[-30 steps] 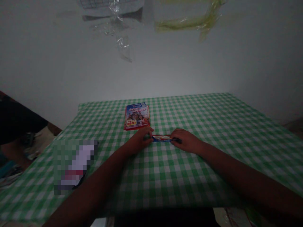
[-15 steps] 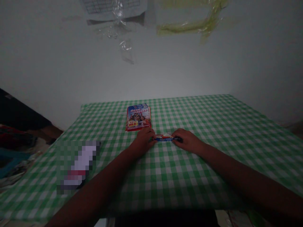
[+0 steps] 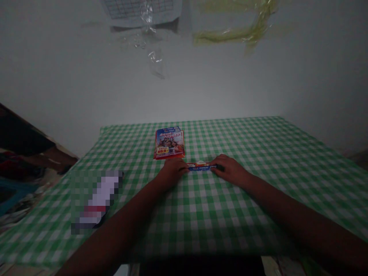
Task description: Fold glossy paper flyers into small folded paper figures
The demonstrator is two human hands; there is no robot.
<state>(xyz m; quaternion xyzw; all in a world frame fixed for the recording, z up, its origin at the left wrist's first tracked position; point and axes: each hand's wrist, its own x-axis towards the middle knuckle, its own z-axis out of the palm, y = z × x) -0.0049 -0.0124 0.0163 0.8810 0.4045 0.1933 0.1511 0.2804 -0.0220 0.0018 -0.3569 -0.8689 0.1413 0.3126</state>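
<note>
We count two bare hands, the left hand (image 3: 172,172) and the right hand (image 3: 230,170), with one slim red-and-blue printed packet (image 3: 201,166) between them. One green-and-white checked tablecloth (image 3: 247,153) carries one colourful printed leaflet (image 3: 169,143) and one pixelated object (image 3: 99,199). On the wall above, we count one gridded sheet (image 3: 140,7).

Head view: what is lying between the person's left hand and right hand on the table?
The head view shows a narrow red and blue printed strip between the left hand and right hand, lying on the green checked tablecloth.
</note>
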